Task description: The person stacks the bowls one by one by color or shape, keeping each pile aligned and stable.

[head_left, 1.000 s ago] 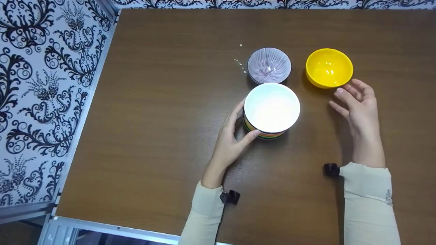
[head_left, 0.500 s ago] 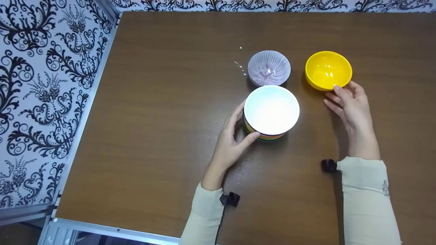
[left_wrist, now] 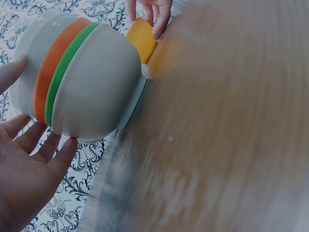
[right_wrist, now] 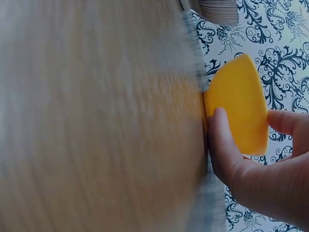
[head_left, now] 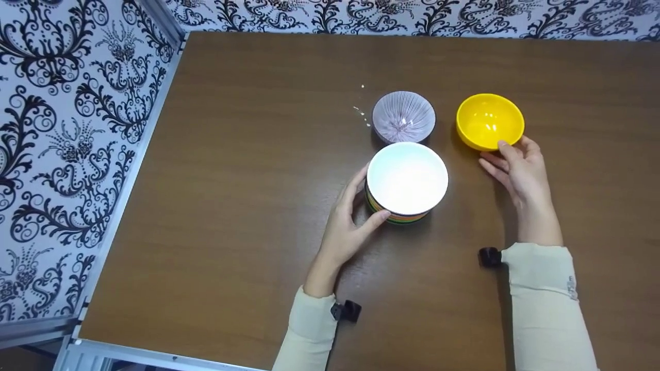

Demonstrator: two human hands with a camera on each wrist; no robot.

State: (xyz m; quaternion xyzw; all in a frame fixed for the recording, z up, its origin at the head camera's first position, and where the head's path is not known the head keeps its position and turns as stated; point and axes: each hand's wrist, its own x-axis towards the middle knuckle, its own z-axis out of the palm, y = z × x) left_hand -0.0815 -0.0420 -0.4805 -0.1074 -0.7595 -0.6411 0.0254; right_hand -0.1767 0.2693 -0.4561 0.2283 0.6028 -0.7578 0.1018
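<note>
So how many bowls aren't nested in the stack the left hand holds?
2: the striped bowl, just beyond the stack in the head view, and the yellow bowl, pinched by the right hand. The stack may hide others.

On the table stands the bowl stack, with the left hand against its left side and a single bowl just behind it. To the stack's right and farther back sits another bowl, the right hand at that bowl's near edge. Small specks lie behind the stack, to its left.
</note>
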